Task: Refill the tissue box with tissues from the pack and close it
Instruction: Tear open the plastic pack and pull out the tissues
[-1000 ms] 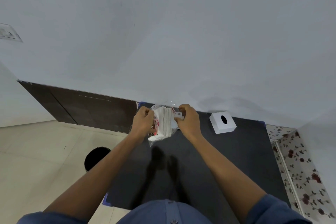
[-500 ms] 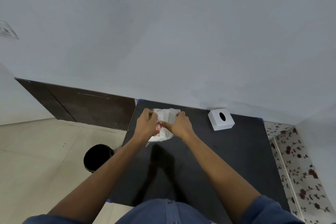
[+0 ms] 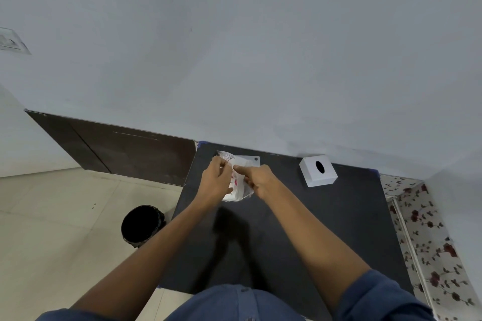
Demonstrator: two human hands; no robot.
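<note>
A clear plastic tissue pack [image 3: 238, 185] with red print is held above the black table [image 3: 326, 229], near its far left part. My left hand [image 3: 215, 182] grips the pack's left side. My right hand [image 3: 259, 180] pinches the wrapper at the right, with the thumb pointing left across it. White tissues show inside the wrapper. The white tissue box [image 3: 318, 171] with a dark oval slot sits apart at the table's far right, close to the wall; neither hand touches it.
A black round bin [image 3: 142, 225] stands on the tiled floor left of the table. A grey wall rises right behind the table. Floral-patterned fabric [image 3: 427, 237] lies along the table's right edge.
Both hands have drawn closer together on the pack, and the right hand has shifted from its right end onto the wrapper's middle. The pack sits more crumpled between them.
</note>
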